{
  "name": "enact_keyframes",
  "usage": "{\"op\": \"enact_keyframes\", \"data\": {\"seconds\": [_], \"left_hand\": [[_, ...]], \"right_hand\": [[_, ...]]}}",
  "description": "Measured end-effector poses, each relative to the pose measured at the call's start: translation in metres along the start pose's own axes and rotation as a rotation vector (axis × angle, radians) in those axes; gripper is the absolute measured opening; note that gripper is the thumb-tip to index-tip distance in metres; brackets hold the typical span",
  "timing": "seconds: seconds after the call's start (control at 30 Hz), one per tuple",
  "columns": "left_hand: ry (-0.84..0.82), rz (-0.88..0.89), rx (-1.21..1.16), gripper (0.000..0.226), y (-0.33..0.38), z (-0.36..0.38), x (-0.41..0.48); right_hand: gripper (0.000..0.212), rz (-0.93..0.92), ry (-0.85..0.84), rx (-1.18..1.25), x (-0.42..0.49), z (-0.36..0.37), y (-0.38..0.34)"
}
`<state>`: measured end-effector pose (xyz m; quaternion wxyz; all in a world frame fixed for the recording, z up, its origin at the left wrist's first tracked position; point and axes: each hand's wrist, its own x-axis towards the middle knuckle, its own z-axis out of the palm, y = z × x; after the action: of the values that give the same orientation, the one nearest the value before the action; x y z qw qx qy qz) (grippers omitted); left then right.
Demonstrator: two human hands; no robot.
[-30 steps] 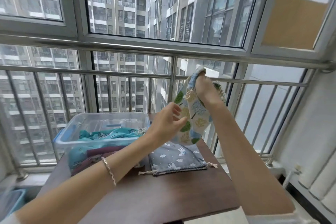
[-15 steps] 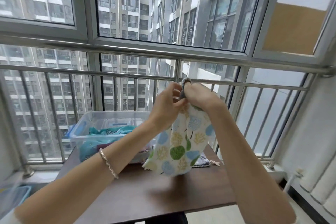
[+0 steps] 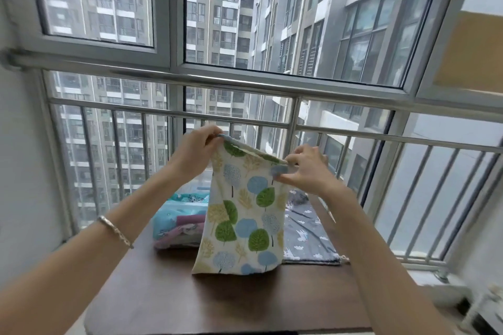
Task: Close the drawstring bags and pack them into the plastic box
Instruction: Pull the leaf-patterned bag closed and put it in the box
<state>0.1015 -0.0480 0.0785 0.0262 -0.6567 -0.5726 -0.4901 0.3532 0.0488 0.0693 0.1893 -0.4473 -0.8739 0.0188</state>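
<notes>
A: What changed?
B: The hands have parted. Left hand (image 3: 197, 148) pinches one top corner of the tree-print bag (image 3: 245, 215), right hand (image 3: 306, 167) the other; its mouth is stretched wide, hanging over the table (image 3: 217, 304) before the plastic box (image 3: 167, 221)

An enclosed balcony of a high-rise flat: grey window frames (image 3: 172, 22) and a steel safety railing (image 3: 353, 132) look out on closely packed residential towers (image 3: 217, 8), while a dark wooden counter (image 3: 217, 304) stands beside the railing, a grey printed drawstring bag (image 3: 307, 226) lying at its far right corner.
</notes>
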Motion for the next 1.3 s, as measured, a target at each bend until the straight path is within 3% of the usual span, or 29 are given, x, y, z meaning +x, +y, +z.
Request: {"op": "enact_keyframes", "data": {"seconds": [0.07, 0.1, 0.2, 0.37, 0.43, 0.53, 0.6, 0.67, 0.73, 0.8, 0.83, 0.9, 0.97, 1.03, 1.07, 1.13, 1.2, 1.3], "left_hand": [[-0.009, -0.013, 0.071, 0.019, -0.01, -0.008, 0.001], [-0.024, -0.01, 0.117, 0.022, -0.015, -0.011, 0.001], [-0.068, 0.047, 0.323, 0.027, -0.027, -0.013, 0.001], [-0.134, 0.028, 0.554, 0.035, -0.053, -0.018, 0.001], [-0.197, -0.011, 0.553, 0.036, -0.059, -0.02, 0.002], [-0.155, -0.051, 0.535, 0.032, -0.062, -0.031, 0.002], [-0.018, -0.152, 0.345, 0.034, -0.062, -0.043, 0.001], [0.104, -0.403, -0.241, 0.032, -0.06, -0.043, 0.001], [0.025, -0.599, -0.921, 0.023, -0.051, -0.034, 0.003], [-0.105, -0.59, -1.302, 0.023, -0.044, -0.02, 0.004], [-0.108, -0.58, -1.452, 0.024, -0.041, -0.015, 0.005], [-0.063, -0.592, -1.623, 0.025, -0.033, -0.009, 0.009], [-0.048, -0.625, -1.587, 0.025, -0.03, -0.01, 0.013], [-0.007, -0.666, -1.46, 0.027, -0.039, -0.024, 0.014], [0.018, -0.704, -1.387, 0.027, -0.045, -0.032, 0.014], [-0.004, -0.762, -1.231, 0.028, -0.053, -0.04, 0.009], [-0.129, -0.77, -1.099, 0.029, -0.046, -0.034, 0.009], [-0.271, -0.691, -1.078, 0.03, -0.01, -0.019, 0.019]], "right_hand": [[0.017, -0.025, 0.059, 0.045, 0.008, -0.001, 0.009], [0.015, -0.036, 0.034, 0.134, 0.01, -0.002, 0.011], [0.022, -0.029, -0.055, 0.331, 0.014, -0.002, 0.017], [0.032, -0.006, -0.017, 0.26, 0.02, 0.006, 0.032], [0.034, 0.009, -0.018, 0.504, 0.018, 0.009, 0.04], [0.031, 0.164, 0.088, 1.125, 0.016, 0.011, 0.059], [0.03, 0.346, 0.211, 1.54, 0.015, 0.017, 0.076], [0.027, 0.472, 0.199, 2.014, 0.015, 0.029, 0.082], [0.025, 0.407, 0.151, 2.314, 0.019, 0.044, 0.071], [0.021, 0.269, 0.078, 2.427, 0.025, 0.05, 0.049], [0.018, 0.216, 0.01, 2.449, 0.029, 0.051, 0.036], [0.04, 0.162, -0.162, 2.331, 0.038, 0.05, 0.019], [0.044, 0.179, -0.171, 1.737, 0.043, 0.044, 0.013], [0.035, 0.202, -0.052, 1.081, 0.046, 0.039, 0.028], [0.034, 0.24, -0.013, 0.947, 0.046, 0.033, 0.038], [0.035, 0.286, 0.023, 0.886, 0.047, 0.021, 0.053], [0.031, 0.209, 0.042, 0.78, 0.05, 0.007, 0.046], [0.041, 0.064, -0.058, 0.921, 0.05, -0.003, 0.011]]}}
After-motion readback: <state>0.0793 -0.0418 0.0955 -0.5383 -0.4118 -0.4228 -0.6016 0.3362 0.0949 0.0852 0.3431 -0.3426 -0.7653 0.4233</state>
